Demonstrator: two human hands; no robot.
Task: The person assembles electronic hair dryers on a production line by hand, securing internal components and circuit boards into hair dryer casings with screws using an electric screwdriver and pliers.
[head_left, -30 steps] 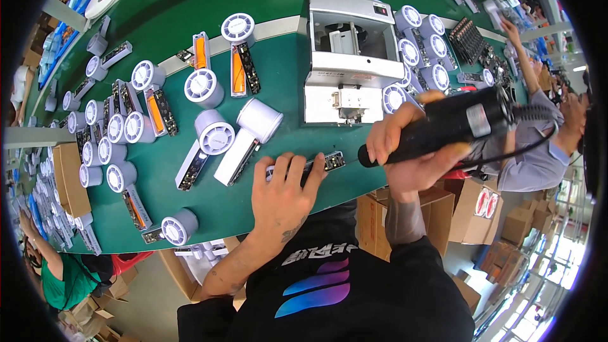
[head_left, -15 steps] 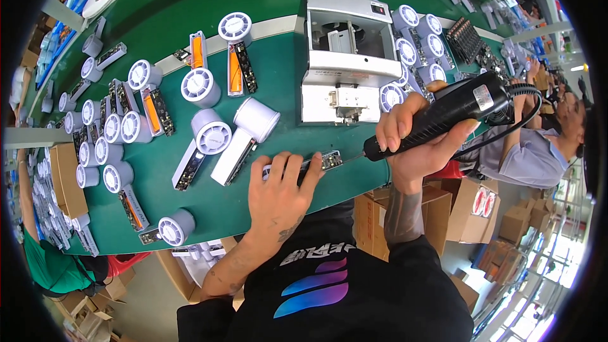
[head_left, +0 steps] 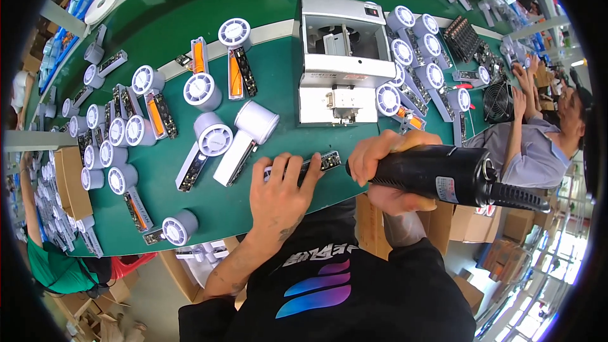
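Observation:
My left hand (head_left: 278, 190) is wrapped over a small grey device near the table's front edge. Most of that device is under my fingers; the end of its circuit board (head_left: 330, 160) sticks out past my thumb and index finger. My right hand (head_left: 386, 174) grips a black electric screwdriver (head_left: 437, 174) with a cord. Its body lies almost level, the nose pointing left toward the exposed board end. I cannot tell whether the bit touches the board. Beyond my left hand lie two grey fan units (head_left: 214, 138) with handles, side by side.
A silver screw-feeding machine (head_left: 345, 63) stands beyond my hands on the green table (head_left: 278, 88). Several fan units (head_left: 136, 130) with circuit boards cover the left side, and more (head_left: 434, 76) crowd right of the machine. A co-worker (head_left: 538, 133) sits at the right. Cardboard boxes stand below the table.
My right hand has come left and a little down, and the screwdriver has swung from slanting up-right to nearly level. My left hand keeps its place on the device.

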